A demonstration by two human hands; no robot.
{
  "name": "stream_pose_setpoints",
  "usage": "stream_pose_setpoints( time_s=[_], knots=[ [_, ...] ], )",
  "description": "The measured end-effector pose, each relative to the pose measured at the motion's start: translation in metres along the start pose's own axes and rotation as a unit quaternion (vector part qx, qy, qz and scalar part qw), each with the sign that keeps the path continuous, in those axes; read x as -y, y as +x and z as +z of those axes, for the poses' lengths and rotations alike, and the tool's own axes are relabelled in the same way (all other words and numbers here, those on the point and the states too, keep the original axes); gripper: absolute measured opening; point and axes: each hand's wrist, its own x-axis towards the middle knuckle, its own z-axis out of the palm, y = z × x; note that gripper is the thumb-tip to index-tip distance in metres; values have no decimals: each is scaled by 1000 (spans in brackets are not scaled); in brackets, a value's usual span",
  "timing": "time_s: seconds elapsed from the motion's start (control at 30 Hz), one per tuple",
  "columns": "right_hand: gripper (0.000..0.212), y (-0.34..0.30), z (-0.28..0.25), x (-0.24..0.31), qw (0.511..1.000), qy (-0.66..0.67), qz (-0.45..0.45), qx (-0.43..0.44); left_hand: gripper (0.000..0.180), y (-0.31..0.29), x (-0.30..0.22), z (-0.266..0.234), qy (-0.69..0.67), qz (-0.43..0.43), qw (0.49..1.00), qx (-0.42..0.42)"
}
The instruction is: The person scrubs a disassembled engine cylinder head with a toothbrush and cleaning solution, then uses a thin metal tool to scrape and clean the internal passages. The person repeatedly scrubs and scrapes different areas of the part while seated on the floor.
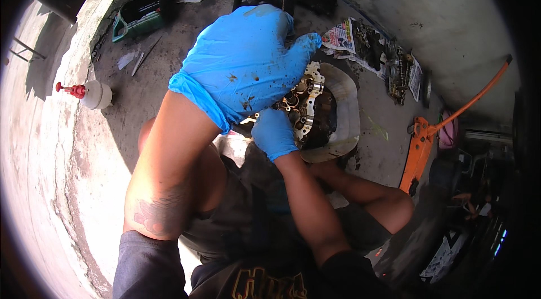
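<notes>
A metal engine part that looks like a cylinder head [307,99] sits in a translucent plastic basin [350,102] in front of my knees. Raised over its left side is my left hand [239,56], in a stained blue glove, close to the camera. Its knuckles are bent and one digit points right; whatever the curled fingers hold is hidden behind the hand. At the near edge of the metal part my right hand [274,133], also gloved in blue, touches it with fingers curled in. What those fingers grip does not show.
A green case [129,25] and a white bottle with a red spray top [97,95] stand left. Black parts [315,0] lie beyond my hands. Newspaper [341,37] and metal shafts [401,76] lie right, near the wall. An orange jack [417,155] with a long handle stands right.
</notes>
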Motion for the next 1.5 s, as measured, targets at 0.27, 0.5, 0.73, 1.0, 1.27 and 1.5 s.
stream_pose_setpoints(
  time_s=[0.27,0.5,0.73,1.0,1.27,1.5],
  knots=[
    [16,-9,7,4,998,58,20,-34,44,0,-3,-1,-10,2,1000,17],
    [19,-2,7,-2,998,46,39,-10,45,1,-5,1,-22,-24,999,29],
    [18,-5,-1,3,995,82,58,17,46,3,-3,2,-20,-29,998,46],
    [18,-7,-1,1,995,69,65,36,46,4,-9,3,-30,-23,998,47],
    [18,-12,-2,4,993,86,77,11,46,7,-12,6,-40,-32,997,62],
    [18,-7,2,-1,994,70,78,34,47,4,-12,8,-56,-39,997,43]
  ],
)
